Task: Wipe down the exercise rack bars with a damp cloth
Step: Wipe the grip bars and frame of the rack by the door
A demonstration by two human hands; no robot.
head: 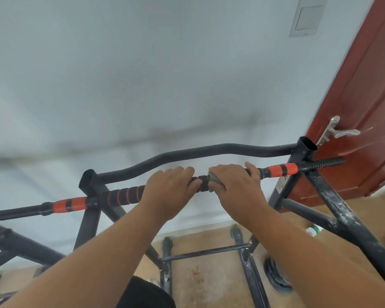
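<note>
A black exercise rack stands in front of me. Its near top bar (122,195) has black foam with orange rings and orange bands toward both ends. My left hand (168,190) is wrapped over the middle of this bar. Right beside it, my right hand (236,185) presses a small green cloth (213,177) around the same bar; only a bit of the cloth shows under the fingers. A curved black bar (187,154) runs behind, joining two open-topped uprights (89,181).
A red-brown door (360,107) with a metal handle (340,131) is close on the right, next to the rack's right upright. A white wall is just behind the rack. Below lie the rack's base bars (209,252), a white bottle (313,230) and a dark disc (276,274) on the floor.
</note>
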